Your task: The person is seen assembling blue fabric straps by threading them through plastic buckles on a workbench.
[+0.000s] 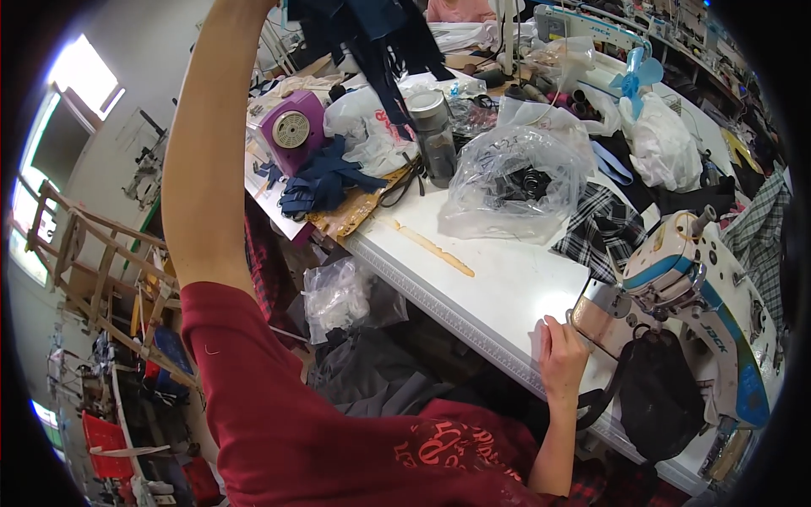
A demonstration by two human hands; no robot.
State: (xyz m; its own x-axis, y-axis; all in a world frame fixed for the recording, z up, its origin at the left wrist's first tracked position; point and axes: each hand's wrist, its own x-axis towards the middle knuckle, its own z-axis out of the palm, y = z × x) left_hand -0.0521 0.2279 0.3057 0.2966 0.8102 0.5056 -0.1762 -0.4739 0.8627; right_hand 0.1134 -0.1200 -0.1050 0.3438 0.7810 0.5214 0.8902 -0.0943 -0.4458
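Right hand: near right, at the near edge of the white table, fingers curled together against the shiny metal plate at the left end of the sewing machine; whether it pinches anything cannot be told. Left hand: raised on an outstretched arm to the top edge of the view, the hand itself cut off, so its grip cannot be told; dark navy cloth strips hang just beside where the arm ends. Sewing machine: white and blue, far right of the table, with a black cloth piece lying under its near side. Plaid fabric: black and white, just beyond the machine. Clear plastic bag: crumpled, mid-table, holding dark items. Grey tumbler: upright, left of the bag. Purple box: far left of the table, round vent on its face, with a heap of navy strips just near of it. Wooden stick: thin, flat on the bare table. Red sleeve: near foreground. Wooden frame: far left, on the floor side
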